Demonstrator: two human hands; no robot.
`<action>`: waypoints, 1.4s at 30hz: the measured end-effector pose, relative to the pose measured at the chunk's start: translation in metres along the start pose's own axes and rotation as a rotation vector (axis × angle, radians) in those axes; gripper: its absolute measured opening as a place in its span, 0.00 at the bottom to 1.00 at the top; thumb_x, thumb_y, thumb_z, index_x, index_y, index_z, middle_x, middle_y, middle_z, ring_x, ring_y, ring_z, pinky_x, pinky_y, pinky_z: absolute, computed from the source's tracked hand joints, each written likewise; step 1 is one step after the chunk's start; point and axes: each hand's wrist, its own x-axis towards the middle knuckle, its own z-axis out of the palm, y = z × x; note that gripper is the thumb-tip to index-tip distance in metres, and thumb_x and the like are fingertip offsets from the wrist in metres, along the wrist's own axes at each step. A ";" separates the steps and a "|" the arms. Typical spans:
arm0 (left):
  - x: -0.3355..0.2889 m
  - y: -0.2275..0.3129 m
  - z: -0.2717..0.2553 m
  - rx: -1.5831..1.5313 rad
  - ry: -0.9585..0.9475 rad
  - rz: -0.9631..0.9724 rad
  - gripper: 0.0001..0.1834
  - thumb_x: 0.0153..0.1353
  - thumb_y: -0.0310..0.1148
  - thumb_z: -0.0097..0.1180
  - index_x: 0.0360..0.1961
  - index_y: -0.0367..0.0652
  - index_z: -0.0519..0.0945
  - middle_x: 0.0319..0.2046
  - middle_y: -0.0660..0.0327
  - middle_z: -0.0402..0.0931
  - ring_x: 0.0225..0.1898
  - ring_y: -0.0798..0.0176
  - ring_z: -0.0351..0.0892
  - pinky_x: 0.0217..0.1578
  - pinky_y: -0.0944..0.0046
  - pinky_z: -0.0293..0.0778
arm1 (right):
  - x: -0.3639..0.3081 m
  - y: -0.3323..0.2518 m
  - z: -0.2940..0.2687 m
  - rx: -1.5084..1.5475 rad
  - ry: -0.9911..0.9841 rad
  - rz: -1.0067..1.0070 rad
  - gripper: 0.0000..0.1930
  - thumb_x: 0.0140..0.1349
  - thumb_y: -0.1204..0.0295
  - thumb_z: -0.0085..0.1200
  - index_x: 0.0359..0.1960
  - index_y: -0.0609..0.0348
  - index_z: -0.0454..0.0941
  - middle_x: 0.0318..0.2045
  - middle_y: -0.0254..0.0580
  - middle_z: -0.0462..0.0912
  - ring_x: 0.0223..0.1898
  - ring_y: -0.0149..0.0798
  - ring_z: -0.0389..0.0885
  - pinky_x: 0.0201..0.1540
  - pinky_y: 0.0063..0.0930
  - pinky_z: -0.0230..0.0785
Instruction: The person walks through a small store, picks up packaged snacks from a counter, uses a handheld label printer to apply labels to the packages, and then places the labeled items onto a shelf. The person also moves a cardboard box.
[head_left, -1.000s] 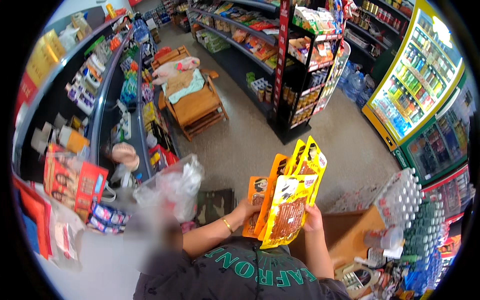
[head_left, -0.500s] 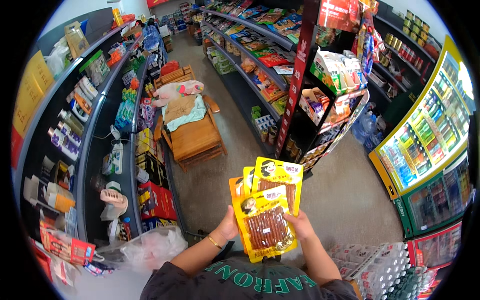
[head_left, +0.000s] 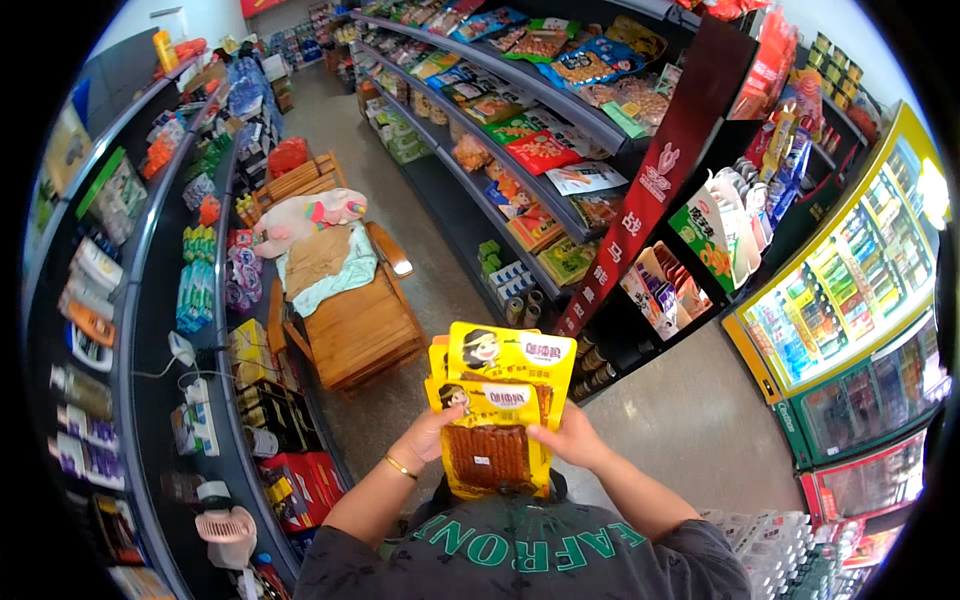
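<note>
Several flat yellow snack packets are fanned in a small stack in front of my chest. The front packet has a clear window showing dark reddish-brown sticks and a small white label. Behind it, a larger-showing yellow packet reaches up and to the right, with edges of others peeking out at the left. My left hand closes on the stack's left edge, its thumb lying over the front packet. Along the right edge, my right hand grips the packets with the thumb on the front. A gold bangle circles my left wrist.
A wooden chair with a plush toy and cloths stands ahead to the left. Stocked shelves run along the left; a shelf of bagged snacks runs ahead. A red-and-black display rack and lit drinks fridge stand right.
The view has shifted, with the snack shelf and display rack appearing larger. The packets sit slightly further left and are gathered closer together, still in both hands.
</note>
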 end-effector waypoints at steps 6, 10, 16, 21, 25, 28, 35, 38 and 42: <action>0.065 0.059 -0.048 -0.010 -0.001 -0.070 0.27 0.55 0.29 0.58 0.57 0.37 0.66 0.52 0.55 0.71 0.53 0.58 0.72 0.55 0.58 0.66 | 0.157 0.046 -0.027 1.168 0.127 0.011 0.30 0.66 0.51 0.38 0.64 0.54 0.52 0.57 0.46 0.66 0.60 0.43 0.64 0.61 0.39 0.56; 0.118 0.111 -0.053 0.053 -0.035 -0.033 0.30 0.54 0.31 0.58 0.58 0.36 0.65 0.54 0.54 0.70 0.54 0.56 0.70 0.56 0.57 0.66 | 0.272 0.052 -0.068 1.415 -0.140 -0.115 0.37 0.60 0.45 0.44 0.66 0.49 0.51 0.63 0.51 0.56 0.60 0.50 0.63 0.60 0.44 0.58; 0.173 0.180 -0.077 -0.025 0.018 -0.035 0.31 0.54 0.31 0.56 0.59 0.36 0.62 0.56 0.55 0.68 0.56 0.56 0.69 0.57 0.58 0.65 | 0.412 0.016 -0.081 1.467 -0.673 -0.273 0.22 0.64 0.59 0.43 0.49 0.65 0.74 0.62 0.55 0.60 0.59 0.51 0.66 0.61 0.44 0.58; 0.205 0.214 -0.107 0.041 0.105 -0.020 0.34 0.52 0.35 0.59 0.59 0.36 0.63 0.56 0.55 0.68 0.55 0.56 0.70 0.56 0.56 0.66 | 0.466 0.028 -0.069 1.336 -0.706 0.018 0.14 0.62 0.67 0.44 0.31 0.66 0.77 0.60 0.58 0.61 0.57 0.54 0.67 0.58 0.48 0.61; 0.226 0.240 -0.132 0.050 0.034 -0.098 0.35 0.49 0.36 0.62 0.59 0.38 0.64 0.54 0.56 0.70 0.54 0.56 0.71 0.55 0.56 0.67 | 0.494 0.039 -0.067 1.444 -0.580 0.172 0.13 0.62 0.68 0.44 0.30 0.65 0.76 0.60 0.57 0.62 0.57 0.54 0.67 0.57 0.44 0.64; 0.237 0.273 -0.147 -0.025 -0.044 -0.198 0.33 0.51 0.31 0.61 0.59 0.39 0.63 0.55 0.57 0.68 0.54 0.59 0.70 0.55 0.58 0.66 | 0.510 0.029 -0.062 1.493 -0.463 0.110 0.12 0.62 0.67 0.45 0.33 0.64 0.77 0.59 0.55 0.64 0.56 0.52 0.69 0.57 0.41 0.64; 0.279 0.311 -0.174 0.154 -0.163 -0.367 0.31 0.52 0.27 0.59 0.58 0.37 0.64 0.54 0.57 0.69 0.54 0.59 0.71 0.55 0.57 0.67 | 0.511 0.023 -0.061 1.063 0.305 0.210 0.15 0.58 0.62 0.55 0.38 0.62 0.75 0.40 0.48 0.79 0.43 0.38 0.78 0.46 0.31 0.72; 0.285 0.319 -0.184 0.087 -0.208 -0.372 0.31 0.51 0.27 0.59 0.57 0.37 0.65 0.53 0.57 0.70 0.53 0.58 0.71 0.55 0.57 0.67 | 0.488 0.039 -0.053 0.920 0.720 0.189 0.14 0.59 0.61 0.54 0.38 0.60 0.73 0.30 0.41 0.79 0.32 0.36 0.78 0.36 0.29 0.73; 0.280 0.341 -0.191 0.069 -0.208 -0.268 0.32 0.50 0.31 0.60 0.57 0.36 0.65 0.53 0.55 0.70 0.53 0.55 0.71 0.55 0.55 0.67 | 0.444 0.036 -0.071 0.574 0.926 0.362 0.15 0.56 0.66 0.55 0.41 0.61 0.74 0.28 0.39 0.79 0.33 0.38 0.78 0.39 0.27 0.71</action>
